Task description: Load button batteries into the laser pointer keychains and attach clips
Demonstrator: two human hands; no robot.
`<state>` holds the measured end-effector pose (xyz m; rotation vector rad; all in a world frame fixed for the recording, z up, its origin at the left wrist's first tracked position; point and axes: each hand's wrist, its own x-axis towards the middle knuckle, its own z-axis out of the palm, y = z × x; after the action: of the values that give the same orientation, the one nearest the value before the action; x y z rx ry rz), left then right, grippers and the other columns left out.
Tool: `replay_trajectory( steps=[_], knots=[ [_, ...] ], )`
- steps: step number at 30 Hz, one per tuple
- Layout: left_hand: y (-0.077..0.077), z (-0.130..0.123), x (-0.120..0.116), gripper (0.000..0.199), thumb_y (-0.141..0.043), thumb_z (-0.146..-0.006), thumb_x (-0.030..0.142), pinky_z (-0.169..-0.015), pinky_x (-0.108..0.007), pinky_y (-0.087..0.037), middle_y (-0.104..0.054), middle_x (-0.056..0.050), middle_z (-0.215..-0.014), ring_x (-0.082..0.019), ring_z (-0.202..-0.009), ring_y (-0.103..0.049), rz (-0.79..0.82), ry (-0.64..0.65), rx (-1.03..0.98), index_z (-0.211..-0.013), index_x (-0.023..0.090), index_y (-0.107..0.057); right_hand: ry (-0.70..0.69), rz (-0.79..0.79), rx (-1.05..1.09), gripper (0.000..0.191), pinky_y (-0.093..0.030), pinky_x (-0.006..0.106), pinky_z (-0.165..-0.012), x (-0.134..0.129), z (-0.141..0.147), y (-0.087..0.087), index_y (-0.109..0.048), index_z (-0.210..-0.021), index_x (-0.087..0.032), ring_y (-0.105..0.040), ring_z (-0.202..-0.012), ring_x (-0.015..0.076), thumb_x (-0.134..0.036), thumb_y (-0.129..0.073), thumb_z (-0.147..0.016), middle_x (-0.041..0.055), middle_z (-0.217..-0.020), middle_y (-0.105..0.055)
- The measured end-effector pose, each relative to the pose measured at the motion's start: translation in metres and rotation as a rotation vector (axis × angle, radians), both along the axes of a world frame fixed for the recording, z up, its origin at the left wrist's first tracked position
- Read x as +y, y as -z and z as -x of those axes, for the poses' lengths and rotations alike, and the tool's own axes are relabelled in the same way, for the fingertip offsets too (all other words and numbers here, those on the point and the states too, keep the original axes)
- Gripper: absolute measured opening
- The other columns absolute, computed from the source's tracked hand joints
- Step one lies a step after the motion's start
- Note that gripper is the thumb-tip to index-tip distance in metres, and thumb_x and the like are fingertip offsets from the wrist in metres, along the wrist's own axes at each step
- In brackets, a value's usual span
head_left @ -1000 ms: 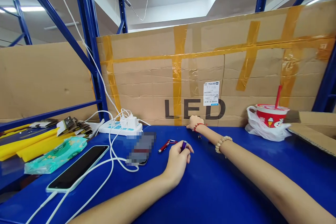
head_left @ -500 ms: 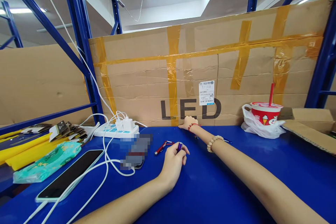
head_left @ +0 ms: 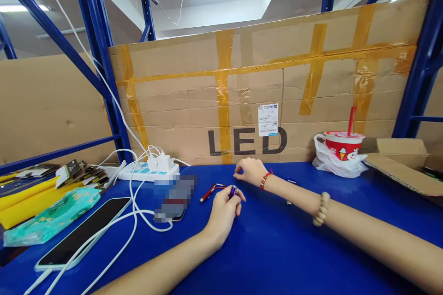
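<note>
My left hand [head_left: 224, 212] is closed around a small shiny purple cylinder [head_left: 233, 191]; only its end shows above the fingers. Just left of that hand, a slim red metal tube with a clip [head_left: 208, 193] lies on the blue tabletop [head_left: 263, 249]. Farther back, near the cardboard, my right hand [head_left: 252, 171] is low over the table with thumb and fingertips brought together. What they pinch, if anything, is hidden. Behind the right forearm lies a slim dark-blue object [head_left: 293, 181], partly covered by the arm.
A phone [head_left: 85, 233] with white cables lies left, near a power strip [head_left: 148, 173] and a blurred dark device [head_left: 176, 200]. A teal tissue pack [head_left: 51, 216] is beside yellow rods. A red cup [head_left: 342, 147] in a plastic bag and an open carton [head_left: 401, 170] stand right; cardboard closes the back.
My right hand has drawn back from the cardboard toward me, its wrist and forearm swinging right. The left hand keeps its hold on the purple cylinder. The view has shifted slightly.
</note>
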<state>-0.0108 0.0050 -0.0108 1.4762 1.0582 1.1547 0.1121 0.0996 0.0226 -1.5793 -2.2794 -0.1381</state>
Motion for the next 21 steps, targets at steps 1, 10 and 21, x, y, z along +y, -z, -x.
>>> replay_trajectory(
  steps=[1, 10, 21],
  knots=[
    [0.001, 0.001, 0.001, 0.010, -0.036, -0.066, 0.016, -0.047, -0.020, -0.022, -0.036, 0.004, -0.043, -0.008, -0.044, -0.031, -0.016, 0.009, 0.023, -0.068, 0.014, -0.047, -0.036, -0.043, 0.027, 0.016, -0.041, 0.025, -0.069, -0.012, -0.003, 0.001, -0.067, -0.079, -0.024, -0.058, -0.087, 0.0175, -0.035, -0.058, -0.075, 0.0012, -0.090, -0.064],
    [-0.001, 0.001, -0.004, 0.015, -0.038, -0.062, 0.016, -0.054, -0.022, -0.028, -0.044, 0.001, -0.050, -0.012, -0.052, -0.042, -0.114, 0.088, 0.406, -0.061, 0.013, -0.053, -0.515, -0.130, 0.659, 0.020, -0.041, 0.019, -0.051, -0.069, -0.025, 0.033, -0.066, -0.081, -0.018, -0.048, -0.050, 0.0047, -0.034, -0.054, -0.080, 0.0022, -0.086, -0.062],
    [-0.001, 0.002, -0.001, 0.014, -0.042, -0.065, 0.023, -0.057, -0.023, -0.029, -0.042, 0.001, -0.048, -0.011, -0.052, -0.040, -0.082, 0.091, 0.230, -0.059, 0.013, -0.051, -0.694, -0.249, 0.774, 0.014, -0.044, 0.015, -0.046, -0.078, -0.028, 0.038, -0.067, -0.084, -0.017, -0.053, -0.056, 0.0052, -0.026, -0.058, -0.079, 0.0032, -0.082, -0.062]
  ],
)
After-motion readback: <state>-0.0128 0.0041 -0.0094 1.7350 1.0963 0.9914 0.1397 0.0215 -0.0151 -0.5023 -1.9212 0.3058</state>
